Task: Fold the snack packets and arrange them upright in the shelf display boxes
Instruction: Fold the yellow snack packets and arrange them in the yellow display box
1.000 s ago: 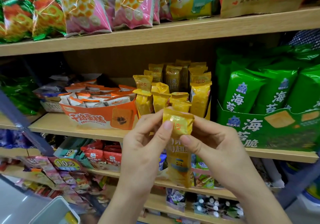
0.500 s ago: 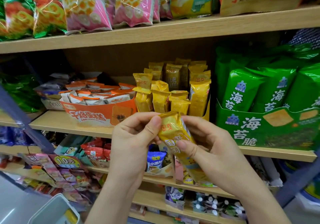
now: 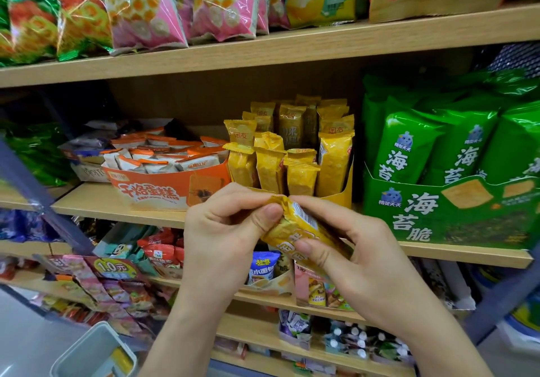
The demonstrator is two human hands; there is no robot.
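Note:
A yellow snack packet [image 3: 301,224] lies tilted between my two hands in front of the middle shelf. My left hand [image 3: 222,230] pinches its crumpled top end with thumb and fingers. My right hand [image 3: 356,254] grips the packet's body, thumb across the front. Behind them stands the yellow display box [image 3: 346,194] on the shelf, holding several upright yellow packets [image 3: 301,172]. The packet's lower end is hidden behind my right hand.
An orange display box [image 3: 152,192] of white-and-orange packets stands left of the yellow box, a green seaweed-snack box [image 3: 438,213] right of it. Pink and green bags fill the upper shelf [image 3: 292,46]. Lower shelves hold more snacks. A grey bin [image 3: 90,353] sits bottom left.
The packet went from hanging upright to tilted, top end left. My left hand now crumples its top edge, and both hands have shifted slightly lower.

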